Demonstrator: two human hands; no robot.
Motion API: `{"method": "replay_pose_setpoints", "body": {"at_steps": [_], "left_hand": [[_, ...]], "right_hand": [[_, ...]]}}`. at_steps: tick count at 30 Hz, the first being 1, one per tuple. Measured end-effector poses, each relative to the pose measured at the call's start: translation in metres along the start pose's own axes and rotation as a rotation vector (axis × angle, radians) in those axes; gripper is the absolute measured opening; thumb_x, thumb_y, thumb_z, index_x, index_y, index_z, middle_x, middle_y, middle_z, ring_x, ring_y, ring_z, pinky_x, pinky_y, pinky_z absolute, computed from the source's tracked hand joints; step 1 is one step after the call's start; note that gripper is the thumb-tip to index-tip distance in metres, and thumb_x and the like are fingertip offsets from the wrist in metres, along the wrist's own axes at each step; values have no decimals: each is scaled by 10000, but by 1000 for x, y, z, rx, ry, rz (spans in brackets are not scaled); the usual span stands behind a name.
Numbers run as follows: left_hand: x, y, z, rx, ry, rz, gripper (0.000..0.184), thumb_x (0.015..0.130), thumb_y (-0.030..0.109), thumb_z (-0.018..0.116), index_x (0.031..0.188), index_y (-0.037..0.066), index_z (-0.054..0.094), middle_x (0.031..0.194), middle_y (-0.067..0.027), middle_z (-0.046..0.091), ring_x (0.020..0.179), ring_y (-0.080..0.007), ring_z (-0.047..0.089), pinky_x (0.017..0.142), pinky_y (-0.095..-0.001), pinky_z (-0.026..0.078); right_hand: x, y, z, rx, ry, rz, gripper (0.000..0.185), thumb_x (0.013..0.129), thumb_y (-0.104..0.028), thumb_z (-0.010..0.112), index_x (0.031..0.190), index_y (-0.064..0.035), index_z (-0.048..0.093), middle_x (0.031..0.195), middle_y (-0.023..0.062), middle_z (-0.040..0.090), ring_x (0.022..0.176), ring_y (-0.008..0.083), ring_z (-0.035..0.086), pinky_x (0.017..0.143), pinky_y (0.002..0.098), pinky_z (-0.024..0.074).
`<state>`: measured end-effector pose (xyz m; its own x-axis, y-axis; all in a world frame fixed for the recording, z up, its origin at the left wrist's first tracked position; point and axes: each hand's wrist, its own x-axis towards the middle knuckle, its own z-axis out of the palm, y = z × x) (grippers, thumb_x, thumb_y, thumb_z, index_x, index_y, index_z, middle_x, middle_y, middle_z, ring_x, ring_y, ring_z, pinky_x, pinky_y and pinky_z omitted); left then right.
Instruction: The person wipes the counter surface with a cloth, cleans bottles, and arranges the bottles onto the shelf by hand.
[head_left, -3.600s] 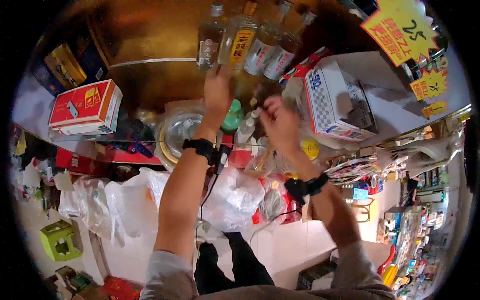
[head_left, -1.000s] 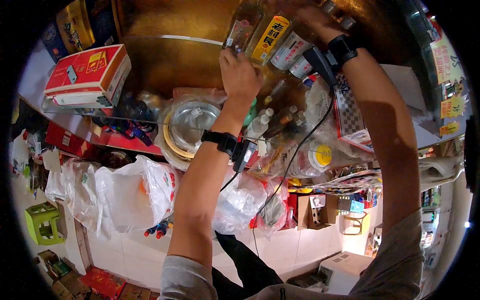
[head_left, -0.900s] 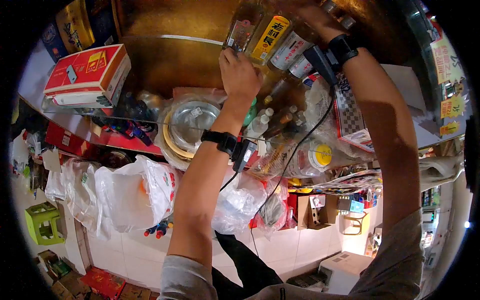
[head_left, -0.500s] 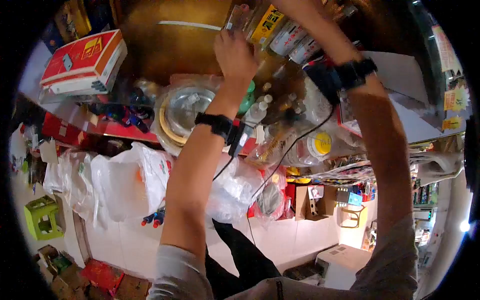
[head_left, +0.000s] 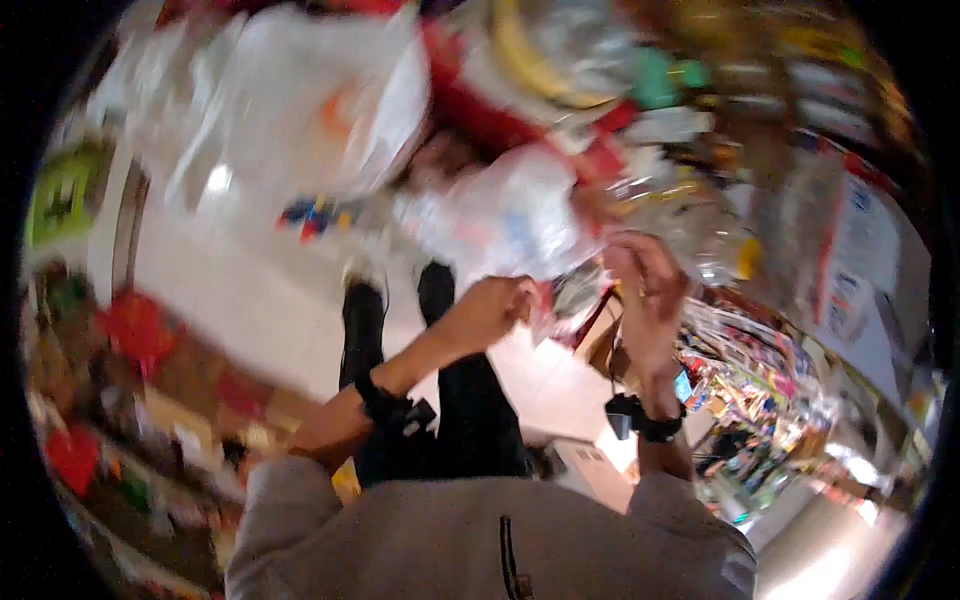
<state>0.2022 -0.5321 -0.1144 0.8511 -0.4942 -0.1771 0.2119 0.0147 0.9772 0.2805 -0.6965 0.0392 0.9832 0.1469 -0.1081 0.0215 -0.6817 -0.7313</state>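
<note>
My left hand point(head_left: 505, 305) is in front of my body with its fingers curled closed, just below a clear plastic bag point(head_left: 510, 215). To its right, my right hand point(head_left: 650, 280) is raised with its fingers bent inward. Blur and the turned fingers hide what either hand holds, if anything. In the gap between the hands shows a reddish clear package with a grey round part point(head_left: 578, 290). Whether a hand touches it, I cannot tell. Each wrist wears a black strap with a small device.
A large white plastic bag point(head_left: 310, 110) hangs at upper left. Bottles and a green container point(head_left: 655, 80) crowd the counter at upper right. A green stool point(head_left: 60, 200) stands far left; red items and boxes point(head_left: 180, 410) line the lower left. Packed goods point(head_left: 770, 390) fill the right.
Both hands have come back from the goods on the counter and down close to my body, nearer each other. The view has tilted downward and turned.
</note>
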Motion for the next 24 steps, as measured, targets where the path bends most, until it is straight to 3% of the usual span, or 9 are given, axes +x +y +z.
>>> {"method": "replay_pose_setpoints", "body": {"at_steps": [2, 6, 8, 10, 13, 14, 18, 21, 24], "left_hand": [[-53, -75, -1, 14, 120, -259, 156, 985, 63, 510, 1017, -12, 643, 839, -132, 699, 675, -214, 692, 641, -346, 553], [-152, -203, -22, -278, 270, -583, 178, 963, 181, 635, 976, 13, 693, 775, -57, 678, 554, -105, 592, 497, -277, 482], [-192, -277, -22, -208, 403, -644, 127, 894, 137, 651, 938, 27, 697, 721, -58, 675, 566, -169, 654, 525, -298, 533], [-210, -319, -24, -343, 513, -857, 132, 886, 124, 644, 966, 27, 684, 696, -62, 666, 543, -164, 651, 524, -308, 538], [-237, -401, -23, -533, 715, -857, 155, 887, 132, 628, 988, 24, 672, 706, -70, 680, 575, -161, 676, 531, -310, 547], [-240, -418, -28, -546, 730, -855, 155, 887, 132, 628, 988, 24, 672, 706, -70, 680, 575, -161, 676, 531, -310, 547], [-246, -459, -28, -409, 842, -918, 188, 900, 176, 593, 981, 28, 677, 780, -104, 722, 639, -187, 714, 585, -319, 566], [-242, -472, -40, -424, 896, -943, 197, 895, 196, 594, 960, 30, 678, 768, -110, 726, 684, -213, 729, 661, -333, 572], [-249, -461, -57, -619, 968, -769, 189, 913, 175, 574, 982, 24, 662, 770, -122, 727, 730, -204, 735, 712, -337, 568]], "right_hand": [[-22, 17, 76, 123, -287, 269, 100, 946, -98, 634, 978, -7, 663, 860, 95, 694, 792, 162, 669, 708, 296, 519], [-82, 93, 236, 98, -563, 301, 315, 930, -220, 680, 766, 28, 577, 603, 164, 581, 537, 238, 596, 536, 358, 444], [-100, 133, 301, -86, -714, 238, 294, 875, -221, 721, 751, -2, 567, 666, 188, 610, 593, 371, 594, 563, 409, 459], [-110, 166, 350, -132, -716, 169, 251, 855, -202, 729, 773, -18, 579, 724, 183, 640, 674, 368, 636, 607, 435, 485], [-102, 202, 425, -160, -771, 189, 203, 823, -203, 742, 844, -48, 612, 756, 160, 662, 769, 375, 668, 681, 448, 519], [-102, 226, 454, -143, -742, 56, 239, 808, -216, 749, 903, -45, 612, 751, 159, 663, 771, 389, 669, 697, 462, 531], [-64, 188, 548, -235, -686, -92, 428, 803, -251, 761, 1130, -52, 569, 968, 198, 667, 960, 410, 645, 832, 464, 525], [-44, 163, 619, -357, -486, -348, 562, 796, -249, 779, 1284, -104, 541, 1014, 182, 684, 902, 420, 653, 828, 510, 519], [-18, 159, 676, -373, -461, -422, 482, 826, -332, 757, 1185, -75, 563, 1107, 216, 636, 1010, 425, 634, 861, 509, 507]]}}
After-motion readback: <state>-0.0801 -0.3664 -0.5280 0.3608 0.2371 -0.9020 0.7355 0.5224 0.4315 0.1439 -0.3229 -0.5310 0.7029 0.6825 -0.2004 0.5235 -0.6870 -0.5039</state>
